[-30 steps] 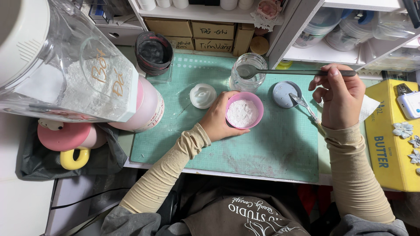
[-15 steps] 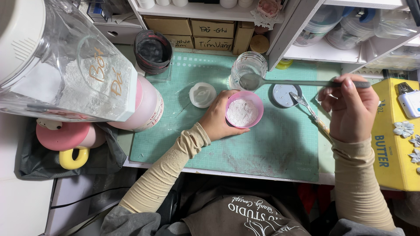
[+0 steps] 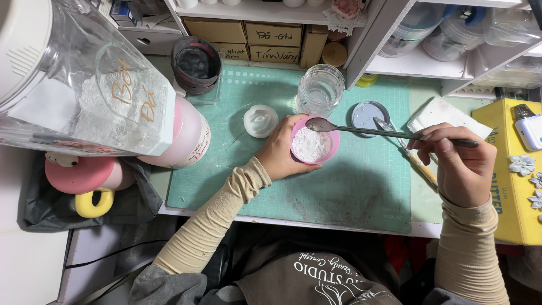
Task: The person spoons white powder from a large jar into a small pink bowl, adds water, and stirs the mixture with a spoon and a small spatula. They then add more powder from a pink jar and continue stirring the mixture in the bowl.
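Note:
My left hand [image 3: 280, 149] grips a small pink cup [image 3: 314, 145] of white powder on the green cutting mat [image 3: 350, 181]. My right hand [image 3: 460, 164] holds a long metal spoon [image 3: 389, 131] by its handle; the spoon's bowl hovers over the far rim of the pink cup. A clear glass jar [image 3: 320, 88] stands just behind the cup, open, with its grey lid [image 3: 367, 114] lying to the right. A white round lid [image 3: 260, 121] lies left of my left hand.
A large clear canister of white powder [image 3: 84, 96] and a pink tub [image 3: 189, 135] crowd the left. A dark round container [image 3: 196, 64] sits at the back. A wooden-handled tool [image 3: 415, 161] lies under my right hand, a yellow box [image 3: 511, 186] stands right, shelves behind.
The spoon has moved from the glass jar toward me and now sits over the pink cup. My right hand shifted slightly lower and to the right. The left hand stays on the cup.

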A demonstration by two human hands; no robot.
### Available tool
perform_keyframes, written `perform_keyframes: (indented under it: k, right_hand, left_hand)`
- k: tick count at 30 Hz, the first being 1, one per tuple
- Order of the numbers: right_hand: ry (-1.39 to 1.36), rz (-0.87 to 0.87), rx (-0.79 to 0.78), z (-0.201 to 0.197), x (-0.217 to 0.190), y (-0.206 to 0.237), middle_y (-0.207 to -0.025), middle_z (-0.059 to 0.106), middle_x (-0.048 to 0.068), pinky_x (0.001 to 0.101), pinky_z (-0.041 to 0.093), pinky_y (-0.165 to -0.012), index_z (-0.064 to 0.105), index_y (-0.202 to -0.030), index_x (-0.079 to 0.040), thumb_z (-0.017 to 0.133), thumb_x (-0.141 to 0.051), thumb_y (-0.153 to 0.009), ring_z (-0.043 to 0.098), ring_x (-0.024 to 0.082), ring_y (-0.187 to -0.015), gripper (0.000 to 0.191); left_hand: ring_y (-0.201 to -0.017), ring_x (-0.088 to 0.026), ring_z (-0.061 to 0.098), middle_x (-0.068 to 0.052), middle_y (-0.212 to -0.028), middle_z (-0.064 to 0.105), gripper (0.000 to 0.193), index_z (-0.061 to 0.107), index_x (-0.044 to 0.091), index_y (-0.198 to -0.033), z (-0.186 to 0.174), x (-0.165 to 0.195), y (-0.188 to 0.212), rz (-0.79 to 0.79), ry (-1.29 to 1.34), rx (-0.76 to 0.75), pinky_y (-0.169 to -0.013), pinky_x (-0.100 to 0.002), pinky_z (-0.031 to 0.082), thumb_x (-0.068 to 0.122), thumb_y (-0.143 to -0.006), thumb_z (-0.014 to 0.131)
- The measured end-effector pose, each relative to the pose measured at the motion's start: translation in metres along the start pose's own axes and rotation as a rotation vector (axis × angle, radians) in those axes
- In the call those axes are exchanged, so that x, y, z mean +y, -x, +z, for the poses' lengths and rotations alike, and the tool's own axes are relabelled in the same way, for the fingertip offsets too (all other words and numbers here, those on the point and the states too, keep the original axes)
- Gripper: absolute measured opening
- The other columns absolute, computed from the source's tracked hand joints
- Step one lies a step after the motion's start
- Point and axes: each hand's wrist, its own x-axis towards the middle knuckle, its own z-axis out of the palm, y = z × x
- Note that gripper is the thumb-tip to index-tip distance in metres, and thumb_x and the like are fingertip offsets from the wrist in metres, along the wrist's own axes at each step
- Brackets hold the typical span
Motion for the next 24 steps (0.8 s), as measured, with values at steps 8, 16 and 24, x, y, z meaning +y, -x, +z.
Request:
perform_keyframes:
  k: [8, 16, 24]
  right_hand:
    - [-0.194, 0.05, 0.304, -0.036, 0.024, -0.049, -0.096, 0.066, 0.013, 0.0247, 0.047, -0.058, 0.06, -0.109, 0.002, 0.057, -0.008, -0.122, 0.069, 0.021, -0.081, 0.017]
    - [0.229, -0.089, 0.138, -0.031, 0.014, -0.078, -0.102, 0.067, 0.013, 0.022, 0.049, -0.066, 0.061, -0.119, 0.007, 0.055, -0.007, -0.123, 0.069, 0.017, -0.087, 0.015]
    - [0.155, -0.032, 0.119, -0.022, -0.016, -0.068, -0.099, 0.067, 0.012, 0.0212, 0.047, -0.063, 0.061, -0.116, 0.006, 0.058, -0.011, -0.122, 0.066, 0.015, -0.085, 0.018]
  left_hand:
    - [-0.13, -0.033, 0.057, -0.015, -0.135, 0.053, 0.102, 0.041, 0.004, -0.142, 0.04, -0.023, -0.032, -0.024, 0.006, 0.001, -0.111, -0.043, 0.047, 0.035, -0.063, 0.098]
    - [-0.129, -0.031, 0.058, -0.014, -0.134, 0.055, 0.101, 0.042, 0.004, -0.142, 0.041, -0.007, -0.047, -0.053, -0.004, -0.019, -0.11, -0.042, 0.049, 0.035, -0.064, 0.098]
    - [-0.129, -0.031, 0.058, -0.014, -0.134, 0.055, 0.101, 0.042, 0.005, -0.142, 0.037, 0.036, -0.027, -0.043, -0.001, -0.013, -0.11, -0.042, 0.049, 0.034, -0.064, 0.098]
